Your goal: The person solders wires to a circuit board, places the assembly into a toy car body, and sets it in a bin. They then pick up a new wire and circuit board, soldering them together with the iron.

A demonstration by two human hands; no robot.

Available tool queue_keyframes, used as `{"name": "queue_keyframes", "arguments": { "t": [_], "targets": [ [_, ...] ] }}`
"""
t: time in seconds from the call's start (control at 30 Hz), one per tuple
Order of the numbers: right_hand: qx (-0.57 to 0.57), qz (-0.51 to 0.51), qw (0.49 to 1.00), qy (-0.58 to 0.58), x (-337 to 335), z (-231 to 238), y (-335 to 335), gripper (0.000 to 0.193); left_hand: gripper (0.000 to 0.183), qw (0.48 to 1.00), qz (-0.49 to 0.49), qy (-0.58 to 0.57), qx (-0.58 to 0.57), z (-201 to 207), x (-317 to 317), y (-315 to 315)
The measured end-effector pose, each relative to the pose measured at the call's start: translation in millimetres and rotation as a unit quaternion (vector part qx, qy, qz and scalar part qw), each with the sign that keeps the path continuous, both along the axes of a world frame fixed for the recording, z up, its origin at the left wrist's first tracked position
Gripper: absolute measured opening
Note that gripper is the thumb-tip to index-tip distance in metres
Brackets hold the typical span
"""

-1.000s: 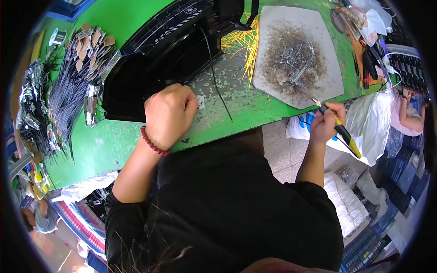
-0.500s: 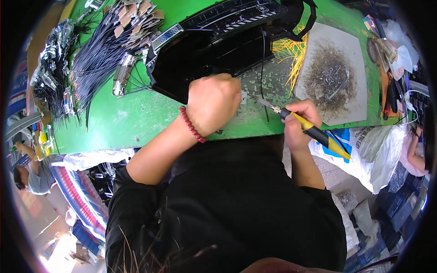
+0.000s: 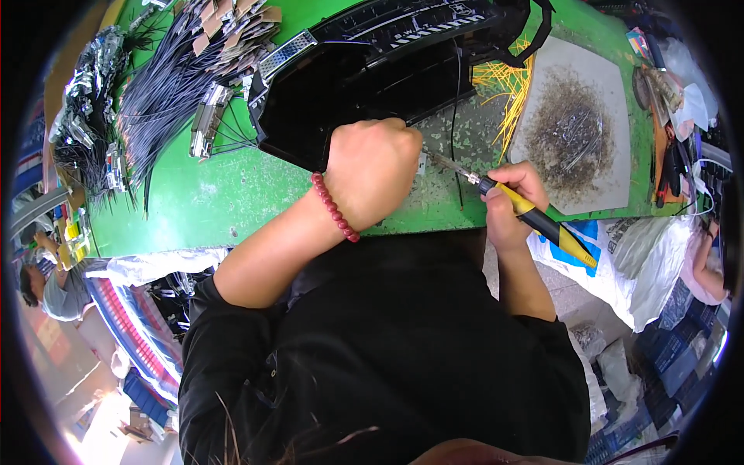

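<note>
My left hand (image 3: 374,172), a red bead bracelet on its wrist, is curled closed at the near edge of a large black moulded plastic shell (image 3: 364,77). Whatever its fingers grip is hidden beneath the hand. In my right hand (image 3: 514,203) is a yellow-and-black soldering iron (image 3: 542,223), held like a pen. The iron's metal tip points left toward a small pale piece (image 3: 421,163) beside my left knuckles, with a gap between them. A thin black wire (image 3: 455,128) runs down from the shell to the bench between my hands.
A grey board (image 3: 573,128) with dark residue and wire scraps lies at the right, beside yellow wires (image 3: 511,108). Bundled black wires (image 3: 167,101) and silvery parts (image 3: 209,120) cover the left of the green bench (image 3: 186,209). Tools (image 3: 668,167) lie at the far right; other people sit beyond.
My left hand has shifted slightly to the right and up, still closed. The soldering iron stays in my right hand, almost unmoved. The whole view has shifted a little.
</note>
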State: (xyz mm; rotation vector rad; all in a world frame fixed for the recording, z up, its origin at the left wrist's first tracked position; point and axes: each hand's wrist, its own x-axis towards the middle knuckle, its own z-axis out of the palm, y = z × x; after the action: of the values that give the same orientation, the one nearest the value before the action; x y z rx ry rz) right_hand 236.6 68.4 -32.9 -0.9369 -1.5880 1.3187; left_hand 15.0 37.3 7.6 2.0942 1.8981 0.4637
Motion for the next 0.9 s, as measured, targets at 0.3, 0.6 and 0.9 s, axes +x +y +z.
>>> {"name": "queue_keyframes", "arguments": {
  "t": [0.3,0.6,0.9],
  "targets": [
    [-0.008,-0.017,0.999,0.048,-3.8,-0.1,-0.8,0.014,0.008,0.999,0.008,-0.017,0.041,-0.9,0.4,-3.5],
    [0.010,0.002,0.999,0.032,-5.3,0.8,-0.5,0.012,0.008,0.998,0.030,-0.037,0.029,-2.7,-0.9,-4.7],
    [-0.003,0.032,0.999,-0.021,-5.5,6.2,0.0,0.013,0.009,0.998,0.035,-0.044,0.027,-3.6,-0.9,-5.0]
  ]
}}
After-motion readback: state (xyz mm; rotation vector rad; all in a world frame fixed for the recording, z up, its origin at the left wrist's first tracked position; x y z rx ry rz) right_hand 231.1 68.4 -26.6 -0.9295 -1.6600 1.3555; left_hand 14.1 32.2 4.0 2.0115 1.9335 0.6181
